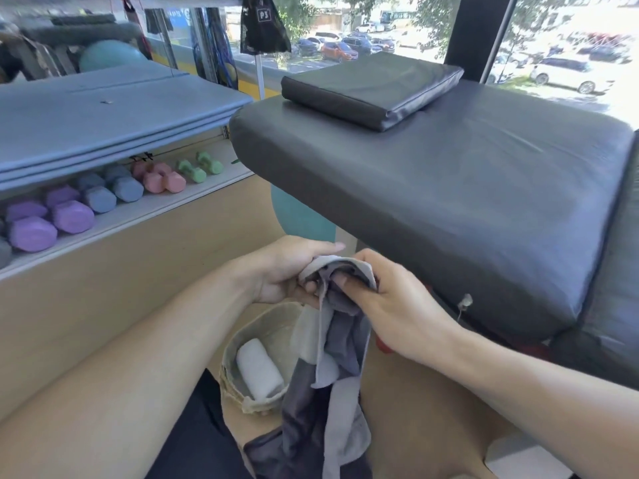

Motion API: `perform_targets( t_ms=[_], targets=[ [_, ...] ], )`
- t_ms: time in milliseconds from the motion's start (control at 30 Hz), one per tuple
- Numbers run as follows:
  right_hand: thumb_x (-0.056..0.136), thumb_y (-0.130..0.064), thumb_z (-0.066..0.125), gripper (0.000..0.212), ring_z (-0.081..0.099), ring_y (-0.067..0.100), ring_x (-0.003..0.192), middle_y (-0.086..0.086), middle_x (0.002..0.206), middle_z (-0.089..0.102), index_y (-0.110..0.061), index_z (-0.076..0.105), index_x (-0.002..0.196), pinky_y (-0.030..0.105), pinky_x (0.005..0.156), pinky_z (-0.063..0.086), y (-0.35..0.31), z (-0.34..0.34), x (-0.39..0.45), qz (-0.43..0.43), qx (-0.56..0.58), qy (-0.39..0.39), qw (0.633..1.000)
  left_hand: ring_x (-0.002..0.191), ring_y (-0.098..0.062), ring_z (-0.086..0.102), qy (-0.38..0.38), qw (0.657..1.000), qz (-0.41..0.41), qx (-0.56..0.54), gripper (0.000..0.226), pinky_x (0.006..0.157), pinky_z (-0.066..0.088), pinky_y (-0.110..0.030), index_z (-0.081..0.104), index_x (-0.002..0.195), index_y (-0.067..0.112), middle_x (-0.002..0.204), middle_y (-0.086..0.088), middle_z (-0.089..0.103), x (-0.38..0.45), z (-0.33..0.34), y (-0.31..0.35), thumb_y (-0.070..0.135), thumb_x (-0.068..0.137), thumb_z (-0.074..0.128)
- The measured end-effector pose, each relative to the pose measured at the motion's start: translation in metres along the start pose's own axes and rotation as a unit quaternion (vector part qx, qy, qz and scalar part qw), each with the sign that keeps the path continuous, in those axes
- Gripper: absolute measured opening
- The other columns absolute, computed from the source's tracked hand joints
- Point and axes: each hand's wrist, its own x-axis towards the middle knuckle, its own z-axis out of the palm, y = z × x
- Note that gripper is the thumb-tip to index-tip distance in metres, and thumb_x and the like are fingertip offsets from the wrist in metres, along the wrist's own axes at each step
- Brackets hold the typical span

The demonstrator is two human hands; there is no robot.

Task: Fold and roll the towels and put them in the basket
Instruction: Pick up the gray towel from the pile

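1. The person's left hand (287, 271) and right hand (387, 305) meet close together in front of the body, both gripping the bunched top of a limp two-tone grey cloth towel (332, 361). The left hand's fingers curl under the gathered edge; the right hand pinches it with the thumb tucked into the folds.

2. The towel hangs straight down from the hands in loose, crumpled drapes, its lower end falling out of sight at the bottom of the view. Holding it by the top probably lets its weight pull it open so an edge can be found for folding. It is not yet folded or rolled.

3. Directly below the hands, slightly to their left, sits a round beige fabric basket (235, 344) on the tan floor. A white rolled towel (259, 371) already lies inside, so at least one towel seems finished. The hanging towel partly covers the basket's right side.

4. Just beyond and to the right of the hands is a wide black padded counter (449, 202), the likely flat surface for folding. A black flat cushion (373, 88) rests at its far end.

5. Far to the left of the hands, a shelf holds purple, blue, pink and green dumbbells (103, 198).
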Motion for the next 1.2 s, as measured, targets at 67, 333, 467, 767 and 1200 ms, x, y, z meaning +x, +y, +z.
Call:
perform_targets(
  t_ms=[67,333,467,767,1200],
  targets=[
    [0.102,-0.036,0.056,0.022,0.051,0.000,0.055,-0.017,0.066,0.062,-0.026,0.063,0.083,0.016,0.051,0.038,-0.002,-0.005,0.003,-0.031,-0.018,0.016,0.999,0.057,-0.021,0.038,0.013,0.999,0.009,0.046,0.032,0.046,0.048,-0.022,0.066,0.080,0.011,0.070,-0.012,0.050,0.000,-0.004,0.003,0.038,0.096,0.064],
    [0.105,-0.049,0.040,0.057,0.030,0.017,0.056,0.003,0.061,0.032,-0.005,0.033,0.068,0.034,0.055,0.024,-0.006,-0.005,0.002,0.032,0.037,-0.057,0.997,0.052,-0.019,0.043,0.114,0.976,0.093,0.162,0.059,0.053,0.040,-0.026,0.056,0.068,0.015,0.057,-0.003,0.047,0.005,-0.017,0.002,0.071,0.083,0.061],
    [0.098,-0.069,0.032,0.085,0.036,0.020,0.063,0.006,0.070,0.042,0.014,0.045,0.086,0.037,0.062,0.034,-0.008,-0.006,0.006,0.027,0.042,-0.079,0.996,0.064,-0.015,0.051,0.070,0.978,0.160,0.116,0.065,0.068,0.047,-0.031,0.064,0.075,0.014,0.066,-0.003,0.053,0.004,-0.020,0.001,0.079,0.072,0.062],
    [0.103,-0.044,0.050,0.042,0.048,0.010,0.064,0.009,0.077,0.064,-0.008,0.059,0.084,0.037,0.062,0.049,-0.008,-0.006,0.011,-0.026,-0.001,0.004,1.000,0.078,-0.013,0.060,-0.107,0.958,0.235,0.121,0.043,0.078,0.049,-0.027,0.062,0.079,0.016,0.082,-0.002,0.066,-0.010,-0.014,0.000,0.058,0.080,0.071],
    [0.081,-0.038,0.085,0.038,0.074,0.028,0.092,0.011,0.098,0.077,-0.011,0.073,0.104,0.050,0.087,0.059,-0.001,-0.021,0.019,0.084,0.143,-0.109,0.980,0.068,-0.009,0.036,0.117,0.922,0.346,0.125,0.042,0.067,0.030,-0.028,0.049,0.069,0.010,0.069,-0.001,0.037,-0.012,-0.007,0.010,0.030,0.106,0.050]
  ],
)
